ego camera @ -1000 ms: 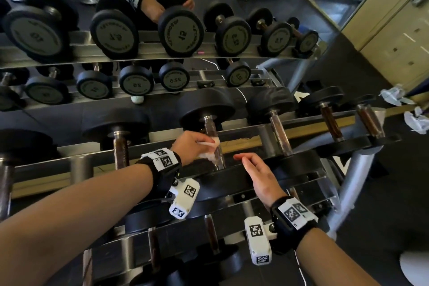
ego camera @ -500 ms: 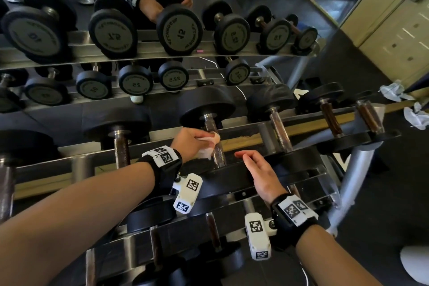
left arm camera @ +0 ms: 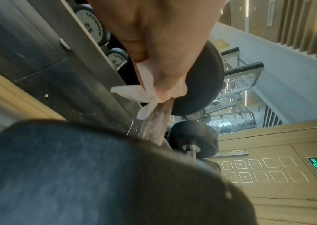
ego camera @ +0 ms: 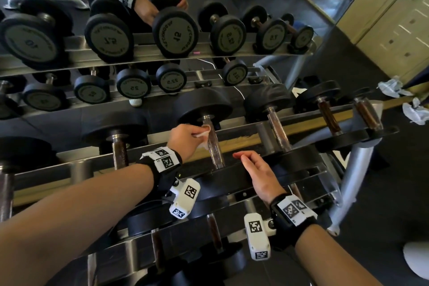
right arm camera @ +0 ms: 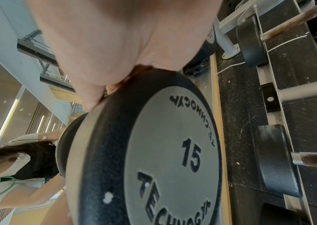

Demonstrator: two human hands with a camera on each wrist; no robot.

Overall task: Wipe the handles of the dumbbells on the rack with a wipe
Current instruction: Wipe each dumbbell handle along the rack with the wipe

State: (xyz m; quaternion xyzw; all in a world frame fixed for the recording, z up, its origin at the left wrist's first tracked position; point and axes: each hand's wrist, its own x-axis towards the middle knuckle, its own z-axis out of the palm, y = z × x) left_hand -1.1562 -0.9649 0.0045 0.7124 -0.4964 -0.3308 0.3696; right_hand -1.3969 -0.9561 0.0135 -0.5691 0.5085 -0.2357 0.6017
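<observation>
Space around the wiped handle (ego camera: 214, 146) is narrow: it lies between the dark head of its dumbbell (ego camera: 204, 105) at the far end and the near black head, with the rack rail (ego camera: 301, 123) crossing under it. To the right, the next handle (ego camera: 277, 131) is near, with a free gap between the two. The left grip (ego camera: 185, 138) has its fingers curled around the white wipe (ego camera: 204, 134) and presses it on the far part of the handle, just below the head. The wipe is crumpled, and loose corners hang out from the fingers (left arm camera: 165, 79). The handle looks like knurled metal, shiny in the middle. The right grip (ego camera: 257, 173) holds nothing; its fingers are loosely extended, and its palm rests on the near head marked 15 (right arm camera: 173, 152).
</observation>
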